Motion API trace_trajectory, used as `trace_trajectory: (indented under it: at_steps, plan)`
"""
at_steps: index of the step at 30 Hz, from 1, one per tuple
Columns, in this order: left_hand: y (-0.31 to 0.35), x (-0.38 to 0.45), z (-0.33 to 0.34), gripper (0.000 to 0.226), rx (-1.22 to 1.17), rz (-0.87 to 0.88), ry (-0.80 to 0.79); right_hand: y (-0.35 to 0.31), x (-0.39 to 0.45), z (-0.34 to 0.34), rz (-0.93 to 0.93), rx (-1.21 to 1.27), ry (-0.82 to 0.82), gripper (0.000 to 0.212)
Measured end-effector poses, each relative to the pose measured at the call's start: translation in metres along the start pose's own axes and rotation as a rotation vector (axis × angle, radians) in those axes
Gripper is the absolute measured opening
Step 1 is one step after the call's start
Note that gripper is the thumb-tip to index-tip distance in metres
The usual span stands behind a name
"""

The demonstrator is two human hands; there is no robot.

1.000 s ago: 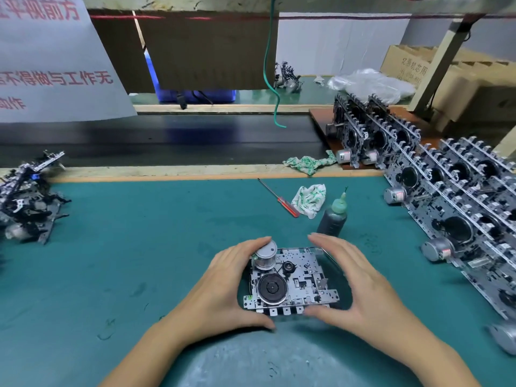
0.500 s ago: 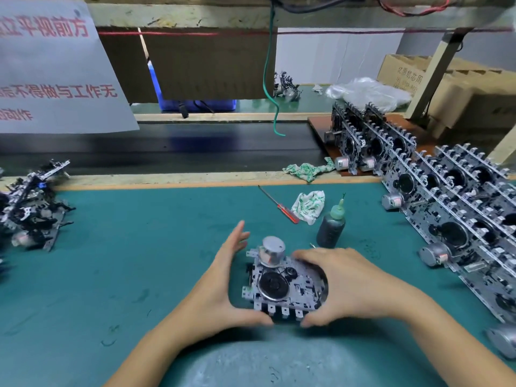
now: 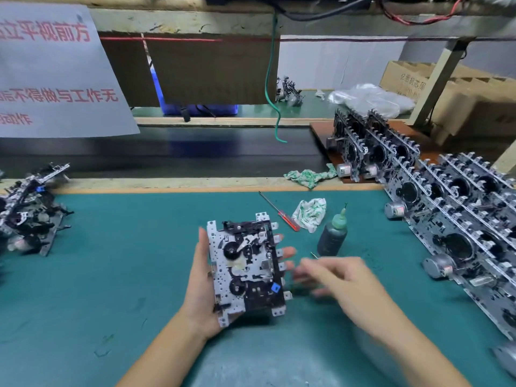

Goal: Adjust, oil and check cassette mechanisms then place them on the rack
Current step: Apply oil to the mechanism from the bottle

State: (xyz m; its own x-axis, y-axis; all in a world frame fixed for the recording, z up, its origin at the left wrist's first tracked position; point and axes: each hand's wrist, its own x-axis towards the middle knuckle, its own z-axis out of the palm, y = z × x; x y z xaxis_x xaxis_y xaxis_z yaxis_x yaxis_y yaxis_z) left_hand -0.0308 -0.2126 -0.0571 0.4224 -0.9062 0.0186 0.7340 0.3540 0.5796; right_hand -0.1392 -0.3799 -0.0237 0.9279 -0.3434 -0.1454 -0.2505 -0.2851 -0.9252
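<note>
A cassette mechanism [image 3: 245, 269], a silver metal plate with black reels and a small blue part, is lifted off the green mat [image 3: 125, 261] with its reel side facing me. My left hand [image 3: 199, 297] grips it from behind, thumb along its left edge, fingertips showing past its right edge. My right hand [image 3: 343, 283] is blurred just right of the mechanism, fingers loosely spread and holding nothing. A dark oil bottle [image 3: 332, 236] with a green nozzle stands behind that hand. Rows of finished mechanisms fill the rack [image 3: 446, 219] on the right.
A red-handled screwdriver [image 3: 282, 213] and a crumpled cloth [image 3: 310, 213] lie behind the mechanism. A thin pin [image 3: 315, 255] lies by the bottle. A pile of mechanisms [image 3: 28, 210] sits at the left edge. A dark conveyor belt [image 3: 167, 152] runs beyond the mat.
The mechanism was picked up off the mat and turned over, reel side now facing me. My right hand let go of it and moved right; my left hand now holds it alone.
</note>
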Motion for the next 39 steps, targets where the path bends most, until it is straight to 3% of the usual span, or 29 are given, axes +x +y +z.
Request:
trace_trajectory:
  at_steps: [2,3,5,6,8,10,13,15,17,20,28,39]
  plan:
    - [0.002,0.003,-0.011,0.099,0.002,-0.003,0.103,0.004,0.000,-0.004,-0.020,-0.531,0.305,0.034]
    - [0.001,0.005,-0.015,0.099,-0.004,-0.013,0.155,0.006,0.002,-0.005,0.006,-0.797,0.337,0.028]
    - [-0.003,0.010,-0.016,0.098,-0.044,-0.051,0.222,0.016,0.007,0.002,0.089,-1.133,0.213,0.025]
    - [-0.005,0.012,-0.017,0.096,-0.064,-0.071,0.261,0.022,0.010,0.006,0.116,-1.157,0.151,0.023]
    - [-0.008,0.014,-0.020,0.091,-0.108,-0.122,0.307,0.024,0.015,0.006,0.133,-1.109,0.068,0.014]
    - [-0.007,0.015,-0.023,0.089,-0.138,-0.154,0.331,0.019,0.022,-0.004,0.104,-0.901,-0.006,0.012]
    - [-0.008,0.016,-0.026,0.085,-0.147,-0.175,0.342,0.004,0.026,-0.012,0.154,-0.164,-0.331,0.015]
    - [-0.009,0.016,-0.027,0.081,-0.133,-0.193,0.349,-0.003,0.026,-0.011,0.190,0.137,-0.519,0.021]
    - [-0.010,0.016,-0.027,0.080,-0.116,-0.211,0.349,-0.004,0.026,-0.006,0.183,0.129,-0.601,0.029]
    - [-0.010,0.016,-0.027,0.082,-0.106,-0.227,0.340,-0.003,0.028,-0.001,0.191,0.089,-0.591,0.039]
    - [-0.011,0.017,-0.027,0.094,-0.121,-0.227,0.341,0.007,0.031,0.001,0.137,0.074,-0.538,0.038]
    - [-0.009,0.020,-0.021,0.083,-0.077,-0.237,0.385,0.013,0.028,0.003,0.157,0.036,-0.473,0.042]
